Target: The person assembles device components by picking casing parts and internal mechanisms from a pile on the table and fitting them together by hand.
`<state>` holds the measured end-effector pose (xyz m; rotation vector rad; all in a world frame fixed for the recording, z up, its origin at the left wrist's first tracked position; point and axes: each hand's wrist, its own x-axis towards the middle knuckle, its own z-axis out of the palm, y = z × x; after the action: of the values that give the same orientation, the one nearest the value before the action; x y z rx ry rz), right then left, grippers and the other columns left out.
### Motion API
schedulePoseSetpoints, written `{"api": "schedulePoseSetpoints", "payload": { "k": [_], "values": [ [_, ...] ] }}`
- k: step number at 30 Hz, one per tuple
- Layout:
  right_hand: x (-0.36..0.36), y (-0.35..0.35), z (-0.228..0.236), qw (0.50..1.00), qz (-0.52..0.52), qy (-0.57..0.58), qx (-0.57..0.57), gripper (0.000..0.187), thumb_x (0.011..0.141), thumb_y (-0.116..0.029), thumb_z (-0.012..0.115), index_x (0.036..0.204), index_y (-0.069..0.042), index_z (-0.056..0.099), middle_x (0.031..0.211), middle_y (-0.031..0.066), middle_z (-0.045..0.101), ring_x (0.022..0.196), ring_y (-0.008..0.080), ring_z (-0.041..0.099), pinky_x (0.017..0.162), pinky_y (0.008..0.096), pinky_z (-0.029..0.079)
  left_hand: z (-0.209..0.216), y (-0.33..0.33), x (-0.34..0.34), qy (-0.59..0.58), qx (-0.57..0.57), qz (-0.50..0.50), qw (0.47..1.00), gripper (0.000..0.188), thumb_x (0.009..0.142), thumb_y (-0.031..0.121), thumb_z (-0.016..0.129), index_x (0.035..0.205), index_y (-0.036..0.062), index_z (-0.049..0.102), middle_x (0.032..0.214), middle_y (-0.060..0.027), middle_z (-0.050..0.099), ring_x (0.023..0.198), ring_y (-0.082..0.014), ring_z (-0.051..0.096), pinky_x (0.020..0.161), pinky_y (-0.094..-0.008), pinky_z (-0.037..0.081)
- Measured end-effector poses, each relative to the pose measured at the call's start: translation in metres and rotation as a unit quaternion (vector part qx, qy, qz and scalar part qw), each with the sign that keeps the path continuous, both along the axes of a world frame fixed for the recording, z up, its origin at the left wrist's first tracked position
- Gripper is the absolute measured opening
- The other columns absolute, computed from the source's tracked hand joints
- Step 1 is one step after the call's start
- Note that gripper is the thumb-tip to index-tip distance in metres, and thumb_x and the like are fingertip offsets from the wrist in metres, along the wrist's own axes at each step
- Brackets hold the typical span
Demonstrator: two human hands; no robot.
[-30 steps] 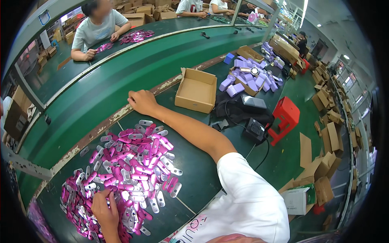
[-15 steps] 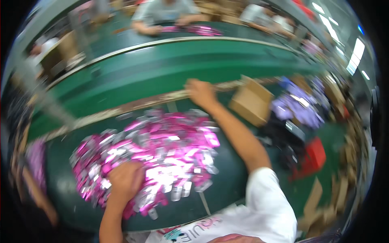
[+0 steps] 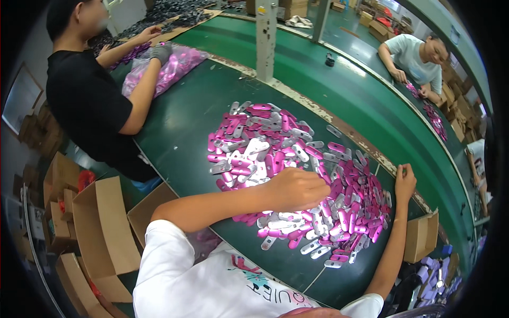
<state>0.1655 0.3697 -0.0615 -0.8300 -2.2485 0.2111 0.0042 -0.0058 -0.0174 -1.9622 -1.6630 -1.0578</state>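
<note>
A wide heap of small flat oblong metal pieces (image 3: pixel 275 159), pink on some faces and silver on others, lies spread over the dark green table (image 3: pixel 180 127). Over the middle of this heap is my left hand (image 3: pixel 299 189), its back toward me and its fingers curled in; whatever they hold is hidden beneath. My right hand (image 3: pixel 405 183) rests at the table's far edge, beyond the heap's right side. Its fingers are bent together, and I cannot make out anything in them.
An open cardboard box (image 3: pixel 421 237) stands by my right forearm, with purple pieces (image 3: pixel 432 278) nearby. At left, a person in black (image 3: pixel 87 106) handles a pink-filled plastic bag (image 3: pixel 177 66). A green conveyor belt (image 3: pixel 339 87) runs beyond the table; a metal post (image 3: pixel 266 42) rises beside it.
The view has swung left, bringing in the person in black and shifting the heap rightward in the picture. My left hand remains over the heap, my right hand by the far edge.
</note>
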Motion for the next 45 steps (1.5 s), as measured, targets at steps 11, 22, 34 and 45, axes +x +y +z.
{"api": "schedulePoseSetpoints", "payload": {
  "k": [11,22,34,45],
  "values": [
    [0.009,-0.005,0.013,0.999,-0.040,-0.011,-0.028,0.017,0.087,-0.020,0.060,0.080,-0.004,0.057,0.055,0.0128,0.050,0.052,0.0308,0.052,0.051,0.0427,0.038,0.005,0.007,0.004,-0.027,-0.013,0.004,1.000,0.013,0.075,0.012,0.066,0.082,0.0067,0.057,0.069,-0.0036,0.056,0.063,-0.0192,0.059,0.049,-0.0334,0.047],
    [0.003,-0.010,0.009,1.000,-0.020,-0.020,-0.003,0.017,0.089,-0.020,0.059,0.082,-0.005,0.054,0.053,0.0125,0.047,0.048,0.0288,0.047,0.048,0.0430,0.034,0.005,0.001,0.002,-0.023,0.007,0.009,1.000,0.013,0.071,0.011,0.065,0.079,0.0071,0.055,0.064,-0.0036,0.048,0.059,-0.0185,0.056,0.047,-0.0328,0.044],
    [0.008,0.006,0.002,0.999,-0.011,-0.036,-0.004,0.017,0.090,-0.018,0.057,0.081,-0.003,0.053,0.054,0.0121,0.045,0.049,0.0268,0.046,0.049,0.0422,0.034,0.008,0.003,-0.002,-0.021,0.026,0.027,0.999,0.013,0.075,0.011,0.064,0.075,0.0057,0.052,0.063,-0.0044,0.049,0.056,-0.0195,0.056,0.045,-0.0338,0.044],
    [0.011,0.007,0.002,0.999,-0.007,-0.037,-0.007,0.016,0.089,-0.017,0.057,0.082,-0.004,0.054,0.055,0.0126,0.046,0.050,0.0279,0.049,0.050,0.0428,0.036,0.009,0.002,0.000,-0.011,0.033,0.024,0.999,0.014,0.076,0.014,0.065,0.078,0.0057,0.053,0.063,-0.0044,0.049,0.057,-0.0210,0.057,0.048,-0.0350,0.046]
  ]
}}
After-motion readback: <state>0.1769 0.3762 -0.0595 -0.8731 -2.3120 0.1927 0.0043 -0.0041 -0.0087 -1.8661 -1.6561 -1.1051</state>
